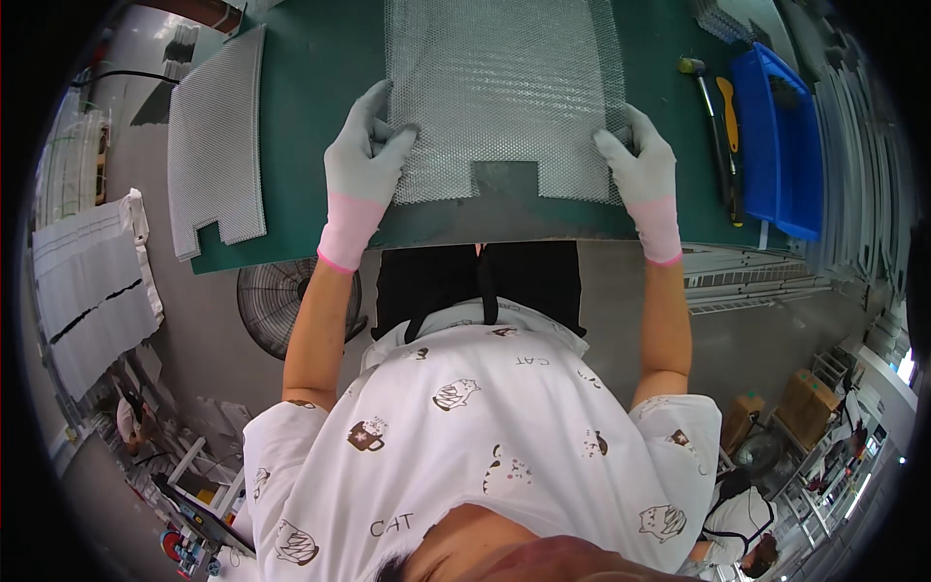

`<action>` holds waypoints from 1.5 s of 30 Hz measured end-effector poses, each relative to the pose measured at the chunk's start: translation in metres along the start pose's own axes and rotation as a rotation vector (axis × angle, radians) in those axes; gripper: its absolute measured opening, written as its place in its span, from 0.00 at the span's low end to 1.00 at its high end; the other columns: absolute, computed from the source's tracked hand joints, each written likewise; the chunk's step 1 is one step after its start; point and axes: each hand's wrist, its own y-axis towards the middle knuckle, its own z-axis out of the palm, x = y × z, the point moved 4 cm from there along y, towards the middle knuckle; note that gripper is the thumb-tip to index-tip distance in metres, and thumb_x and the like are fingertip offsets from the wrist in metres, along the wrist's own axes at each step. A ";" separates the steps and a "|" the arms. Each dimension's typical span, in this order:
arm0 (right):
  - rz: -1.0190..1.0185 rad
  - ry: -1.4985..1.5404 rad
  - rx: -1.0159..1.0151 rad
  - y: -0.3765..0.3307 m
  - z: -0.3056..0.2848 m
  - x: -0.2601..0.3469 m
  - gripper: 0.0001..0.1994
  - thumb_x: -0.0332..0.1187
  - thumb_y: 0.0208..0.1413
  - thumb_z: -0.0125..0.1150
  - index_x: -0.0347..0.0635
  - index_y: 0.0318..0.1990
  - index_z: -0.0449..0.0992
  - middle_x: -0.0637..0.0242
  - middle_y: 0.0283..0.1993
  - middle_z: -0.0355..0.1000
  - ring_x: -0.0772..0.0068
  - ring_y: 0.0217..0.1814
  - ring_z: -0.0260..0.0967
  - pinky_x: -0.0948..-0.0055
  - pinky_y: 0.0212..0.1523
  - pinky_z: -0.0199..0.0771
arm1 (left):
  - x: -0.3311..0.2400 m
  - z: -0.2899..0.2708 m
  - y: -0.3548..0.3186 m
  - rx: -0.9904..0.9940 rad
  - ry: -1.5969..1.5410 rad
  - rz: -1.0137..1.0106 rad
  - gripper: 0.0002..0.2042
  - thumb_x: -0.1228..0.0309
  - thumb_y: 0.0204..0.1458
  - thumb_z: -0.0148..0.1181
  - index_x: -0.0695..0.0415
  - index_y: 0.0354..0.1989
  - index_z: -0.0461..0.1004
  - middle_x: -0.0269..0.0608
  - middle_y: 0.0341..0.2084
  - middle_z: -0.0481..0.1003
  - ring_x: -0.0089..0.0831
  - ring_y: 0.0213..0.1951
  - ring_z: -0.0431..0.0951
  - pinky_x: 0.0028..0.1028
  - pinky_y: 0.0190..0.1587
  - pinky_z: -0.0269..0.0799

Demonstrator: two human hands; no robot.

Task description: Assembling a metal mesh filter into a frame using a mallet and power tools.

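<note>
Shirt (485,427) lowest; above it, left hand (364,160) and right hand (642,165), fingers pinching mesh (499,97) edges at 9 and 3 o'clock. Mesh lies flat on table (310,87); second sheet (218,136) aside, untouched.

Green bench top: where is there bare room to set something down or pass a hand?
Bare green table runs between the mesh stack and the mesh sheet that the left hand and right hand grip. A narrower strip lies between sheet and hammer. The right edge is crowded: hammer, yellow-handled tool, blue bin.
</note>
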 end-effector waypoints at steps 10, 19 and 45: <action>-0.014 0.004 0.019 0.002 0.010 -0.006 0.31 0.41 0.50 0.62 0.29 0.59 0.67 0.42 0.53 0.72 0.52 0.54 0.72 0.65 0.55 0.70 | 0.011 0.001 0.004 0.009 0.041 -0.013 0.28 0.76 0.51 0.62 0.57 0.63 0.64 0.30 0.21 0.70 0.14 0.22 0.69 0.17 0.30 0.69; -0.041 -0.146 -0.014 0.002 0.016 -0.009 0.31 0.41 0.51 0.62 0.31 0.59 0.65 0.41 0.50 0.72 0.44 0.53 0.71 0.60 0.54 0.70 | 0.014 0.004 0.003 0.001 0.203 -0.002 0.29 0.74 0.51 0.62 0.55 0.63 0.65 0.30 0.22 0.69 0.16 0.24 0.66 0.19 0.30 0.67; -0.289 -0.396 -0.019 0.289 0.132 0.207 0.28 0.47 0.46 0.64 0.32 0.49 0.72 0.47 0.50 0.73 0.49 0.53 0.72 0.60 0.53 0.73 | -0.022 0.043 0.036 0.442 0.833 0.587 0.10 0.74 0.43 0.57 0.48 0.35 0.79 0.33 0.36 0.75 0.35 0.43 0.74 0.38 0.45 0.67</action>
